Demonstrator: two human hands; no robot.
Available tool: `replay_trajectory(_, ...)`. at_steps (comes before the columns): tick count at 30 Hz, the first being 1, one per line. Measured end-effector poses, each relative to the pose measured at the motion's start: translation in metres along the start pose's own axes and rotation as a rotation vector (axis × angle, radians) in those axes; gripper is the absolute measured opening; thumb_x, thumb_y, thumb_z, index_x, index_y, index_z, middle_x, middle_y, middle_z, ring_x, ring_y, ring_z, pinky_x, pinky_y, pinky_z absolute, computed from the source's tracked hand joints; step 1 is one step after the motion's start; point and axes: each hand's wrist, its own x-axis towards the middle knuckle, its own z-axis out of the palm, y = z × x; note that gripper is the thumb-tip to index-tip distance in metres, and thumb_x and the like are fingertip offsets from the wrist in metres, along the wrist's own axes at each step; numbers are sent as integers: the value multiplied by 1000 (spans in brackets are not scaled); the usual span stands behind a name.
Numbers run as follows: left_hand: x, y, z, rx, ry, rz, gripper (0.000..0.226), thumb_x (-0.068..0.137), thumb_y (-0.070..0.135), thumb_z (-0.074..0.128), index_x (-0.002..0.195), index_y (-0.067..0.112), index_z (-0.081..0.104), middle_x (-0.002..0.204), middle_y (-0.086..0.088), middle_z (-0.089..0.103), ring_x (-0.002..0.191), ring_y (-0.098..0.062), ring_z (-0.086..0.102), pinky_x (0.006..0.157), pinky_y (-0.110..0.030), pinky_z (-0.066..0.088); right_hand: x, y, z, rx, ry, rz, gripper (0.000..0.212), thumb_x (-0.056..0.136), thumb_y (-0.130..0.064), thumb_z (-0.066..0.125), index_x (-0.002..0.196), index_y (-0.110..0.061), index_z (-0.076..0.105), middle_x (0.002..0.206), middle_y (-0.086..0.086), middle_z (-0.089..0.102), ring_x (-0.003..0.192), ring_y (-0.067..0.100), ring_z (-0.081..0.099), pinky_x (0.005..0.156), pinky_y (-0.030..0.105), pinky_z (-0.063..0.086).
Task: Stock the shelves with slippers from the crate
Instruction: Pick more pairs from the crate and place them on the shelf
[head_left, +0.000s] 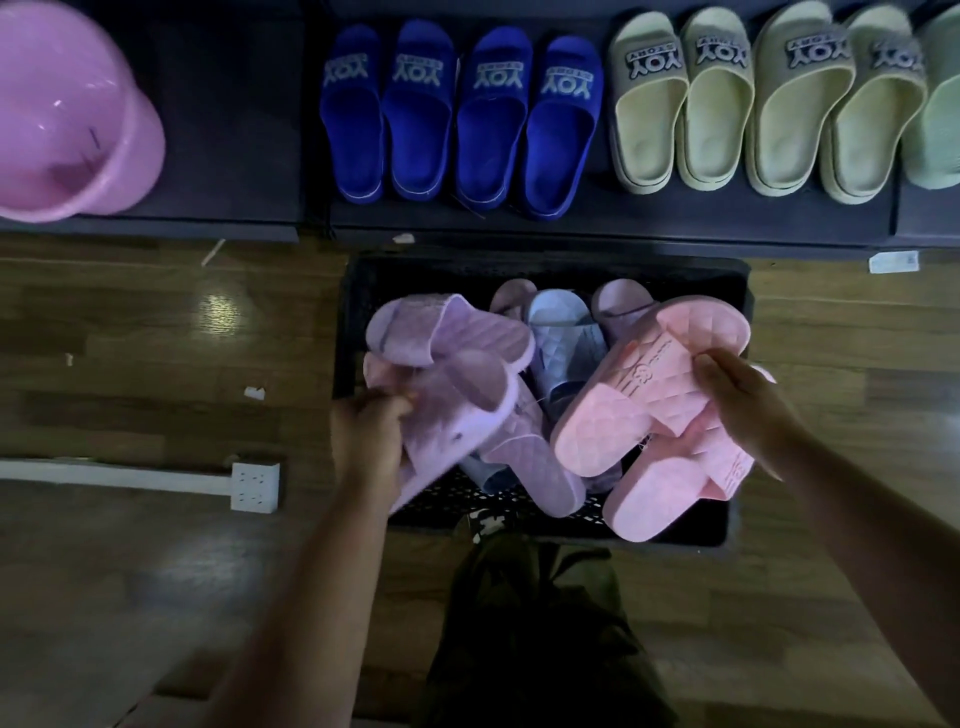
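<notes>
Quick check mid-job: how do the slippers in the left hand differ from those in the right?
Colour: the lilac slippers are pale purple, the pink slippers light pink. Grip: the left hand holds the lilac slippers, the right hand the pink slippers. Place: the lilac slippers sit over the left side of the crate, the pink slippers over its right. Both are quilted open-toe slides.

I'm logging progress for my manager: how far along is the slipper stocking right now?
Looks done: blue slippers and pale yellow slippers stand in rows on the shelf. In hand: the left hand grips lilac slippers and the right hand holds pink slippers, both over the crate. Left: a light blue slipper and mauve slippers lie in the crate.
</notes>
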Motion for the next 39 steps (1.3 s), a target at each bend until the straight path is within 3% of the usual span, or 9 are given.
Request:
replay_trajectory(4, -1, -33, 5, 25, -77, -145, 19, 79, 0, 56, 75, 11, 70, 82, -12, 68, 81, -29, 63, 67, -34, 47, 1, -2, 1, 2, -11, 18, 47, 81, -59, 39, 111, -31, 61, 101, 6, 66, 97, 29, 59, 89, 41, 48)
replay_trajectory(10, 22, -52, 15, 243, -24, -20, 38, 84, 5, 51, 121, 14, 50, 93, -5, 58, 77, -21, 57, 66, -31, 45, 1, -3, 1, -18, -9, 9, 47, 81, -60, 38, 111, -31, 60, 101, 5, 67, 97, 30, 60, 89, 43, 49)
replay_trajectory(14, 38, -60, 23, 504, -92, -28, 59, 86, 5, 55, 139, 20, 34, 117, -13, 59, 104, -34, 60, 85, -40, 49, 1, -6, 3, -32, -4, 5, 46, 81, -59, 36, 110, -31, 59, 102, 7, 66, 97, 31, 59, 90, 45, 49)
replay_trajectory(20, 43, -92, -5, 658, -355, 224, 83, 73, 0, 63, 135, 30, 18, 105, -10, 58, 87, -25, 62, 61, -31, 49, 0, -9, 6, -36, 14, -5, 40, 83, -57, 35, 104, -32, 58, 97, 8, 65, 92, 32, 59, 86, 45, 49)
replay_trajectory(23, 45, -91, -6, 641, -439, 210, 71, 76, 3, 61, 125, 46, 31, 113, -5, 53, 90, -20, 60, 61, -24, 44, 1, -6, 9, -35, 29, 9, 37, 82, -60, 34, 93, -31, 54, 83, 3, 61, 77, 29, 56, 70, 38, 49)
replay_trajectory(26, 50, -88, -2, 652, -503, 169, 72, 84, 9, 54, 137, 50, 26, 110, -4, 52, 82, -17, 56, 59, -21, 39, 0, -6, 13, -22, 60, 24, 29, 89, -54, 36, 88, -28, 51, 66, -6, 51, 62, 24, 47, 48, 25, 39)
replay_trajectory(31, 53, -81, 3, 739, -517, 221, 70, 92, 24, 54, 143, 44, 10, 88, 7, 56, 66, -17, 59, 50, -22, 40, -10, -14, 14, -64, 89, -23, 21, 100, -32, 38, 93, -16, 49, 71, -4, 57, 60, 12, 50, 52, 26, 35)
replay_trajectory(35, 58, -73, 11, 824, -430, 253, 30, 97, 38, 43, 124, 28, 36, 96, -3, 64, 71, -17, 61, 54, -24, 36, -17, -15, 13, -113, 110, -57, 20, 100, -34, 38, 96, -17, 49, 69, -7, 54, 61, 10, 49, 52, 22, 34)
replay_trajectory(39, 47, -77, 17, 773, -128, 408, 17, 97, 25, 47, 106, 14, 55, 105, -10, 58, 81, -23, 56, 60, -25, 35, -27, -11, 16, -123, 226, -153, 23, 100, -32, 41, 98, -15, 56, 71, -5, 55, 70, 19, 47, 57, 30, 24)
